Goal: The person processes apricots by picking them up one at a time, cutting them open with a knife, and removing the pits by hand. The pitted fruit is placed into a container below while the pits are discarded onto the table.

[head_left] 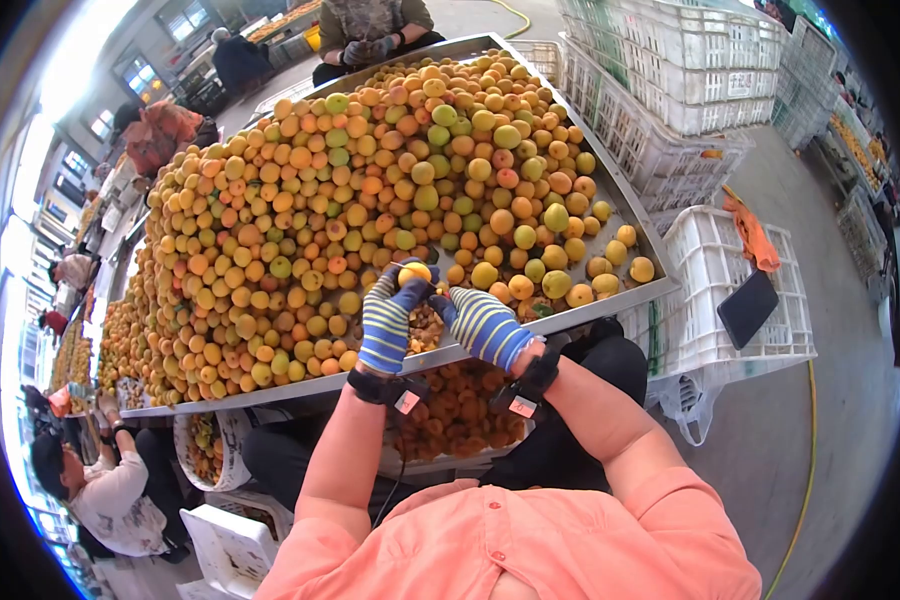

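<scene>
Striped blue-and-yellow gloves cover both hands, which meet over the near edge of the metal table. My left hand (388, 318) is closed around a yellow-orange apricot (414, 272), held up just above the pile. Close beside it, the fingers of my right hand (485, 325) are pinched together near the fruit; what they hold, if anything, is hidden. Between and under the hands lie small brownish pieces (427, 330) on the table. Whole apricots (300, 215), orange to green, heap across the table behind. Below the edge, at my lap, a container of split apricots (460, 400) shows.
The raised metal rim (620, 301) runs along the table's near side. White plastic crates (660, 130) are stacked at right, and another crate (695, 330) carries a dark tablet (748, 310) and an orange cloth (752, 235). A co-worker (120, 490) sits at left; another person (375, 30) sits opposite.
</scene>
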The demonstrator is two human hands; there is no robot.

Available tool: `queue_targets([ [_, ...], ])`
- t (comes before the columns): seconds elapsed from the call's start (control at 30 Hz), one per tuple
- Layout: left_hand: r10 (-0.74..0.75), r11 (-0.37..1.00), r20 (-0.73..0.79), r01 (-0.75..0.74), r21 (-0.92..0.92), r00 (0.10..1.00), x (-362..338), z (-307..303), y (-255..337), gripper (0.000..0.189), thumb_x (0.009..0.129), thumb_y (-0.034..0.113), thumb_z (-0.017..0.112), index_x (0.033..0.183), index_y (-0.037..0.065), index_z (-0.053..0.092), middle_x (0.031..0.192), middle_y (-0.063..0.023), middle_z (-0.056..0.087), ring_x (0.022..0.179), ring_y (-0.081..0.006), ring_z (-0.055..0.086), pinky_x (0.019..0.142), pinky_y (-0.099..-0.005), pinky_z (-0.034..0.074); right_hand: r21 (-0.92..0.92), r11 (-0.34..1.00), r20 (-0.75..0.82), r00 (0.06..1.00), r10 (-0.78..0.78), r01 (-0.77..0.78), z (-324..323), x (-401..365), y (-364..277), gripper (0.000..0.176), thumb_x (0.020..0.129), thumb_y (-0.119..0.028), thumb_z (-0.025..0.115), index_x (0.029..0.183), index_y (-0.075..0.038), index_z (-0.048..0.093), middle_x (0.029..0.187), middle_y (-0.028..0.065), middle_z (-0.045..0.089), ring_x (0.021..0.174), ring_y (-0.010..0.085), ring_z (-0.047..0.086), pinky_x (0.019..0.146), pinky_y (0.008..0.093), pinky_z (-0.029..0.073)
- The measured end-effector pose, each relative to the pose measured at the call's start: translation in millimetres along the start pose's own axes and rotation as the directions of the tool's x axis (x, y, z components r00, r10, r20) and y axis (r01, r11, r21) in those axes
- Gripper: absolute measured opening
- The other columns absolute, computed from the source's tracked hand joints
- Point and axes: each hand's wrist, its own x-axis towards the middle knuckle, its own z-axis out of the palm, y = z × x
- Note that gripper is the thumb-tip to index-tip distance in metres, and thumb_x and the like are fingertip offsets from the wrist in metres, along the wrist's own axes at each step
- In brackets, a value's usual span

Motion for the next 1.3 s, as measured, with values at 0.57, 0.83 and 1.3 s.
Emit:
queue_targets([
  [0.57, -0.140, 0.931, 0.049, 0.148, -0.334, 0.989, 7, -15, -18, 0.035, 0.084, 0.014, 0.058, 0.112, -0.006, 0.052, 0.107, -0.0205, 0.060, 0.097, -0.0316, 0.061, 0.084, -0.0399, 0.054, 0.237, 0.971, 0.331, 0.943, -0.040, -0.042, -8, 5, 6, 0.030, 0.099, -0.025, 0.038, 0.100, -0.003, 0.059, 0.063, 0.0142, 0.056, 0.060, 0.0284, 0.057, 0.052, 0.0379, 0.042],
  [0.83, -0.340, 0.655, -0.031, 0.213, -0.725, 0.940, 13, -50, -20, 0.029, 0.080, 0.010, 0.050, 0.103, -0.007, 0.052, 0.103, -0.0220, 0.057, 0.097, -0.0366, 0.059, 0.085, -0.0435, 0.054, 0.079, 0.997, 0.089, 0.996, -0.016, 0.009, -23, 9, 6, 0.043, 0.087, -0.041, 0.059, 0.086, 0.002, 0.062, 0.069, 0.0196, 0.062, 0.068, 0.0341, 0.062, 0.061, 0.0395, 0.047],
  [1.3, -0.163, 0.917, 0.399, 0.288, -0.278, 0.903, -10, 3, 3, 0.059, 0.076, 0.012, 0.058, 0.129, -0.003, 0.039, 0.117, -0.0204, 0.055, 0.106, -0.0323, 0.060, 0.091, -0.0447, 0.052, 0.566, 0.820, -0.037, 0.992, 0.121, -0.079, -17, 30, 21, 0.033, 0.087, -0.031, 0.061, 0.088, 0.002, 0.061, 0.066, 0.0076, 0.063, 0.058, 0.0179, 0.061, 0.054, 0.0305, 0.047],
])
